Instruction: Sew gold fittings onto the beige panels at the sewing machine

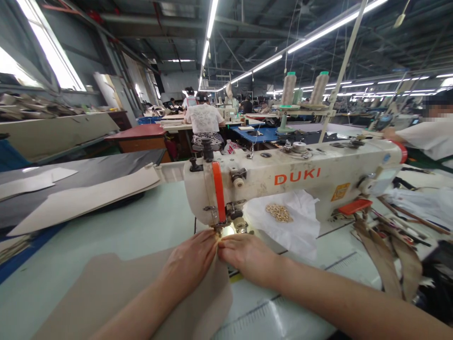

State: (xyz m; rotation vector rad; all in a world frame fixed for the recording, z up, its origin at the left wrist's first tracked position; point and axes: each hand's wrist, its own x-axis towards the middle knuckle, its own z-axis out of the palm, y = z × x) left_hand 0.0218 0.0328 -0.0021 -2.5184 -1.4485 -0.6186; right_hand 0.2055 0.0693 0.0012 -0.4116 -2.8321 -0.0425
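Note:
A beige fabric panel lies over the pale green table, its upper right edge running up to the sewing machine. My left hand rests on that panel just left of the needle area, fingers together and gripping near its edge. Against it, my right hand is closed, with thumb and fingers pinching the panel edge in front of the presser foot. The fingertips partly cover the stitching spot, lit by a small lamp. Gold-coloured metal rings sit in a heap on white plastic sheeting under the machine's arm.
Stacked beige panels lie on dark material at left. Brown straps hang at the right edge. Thread cones stand behind the machine. One person sits ahead; another person is at right.

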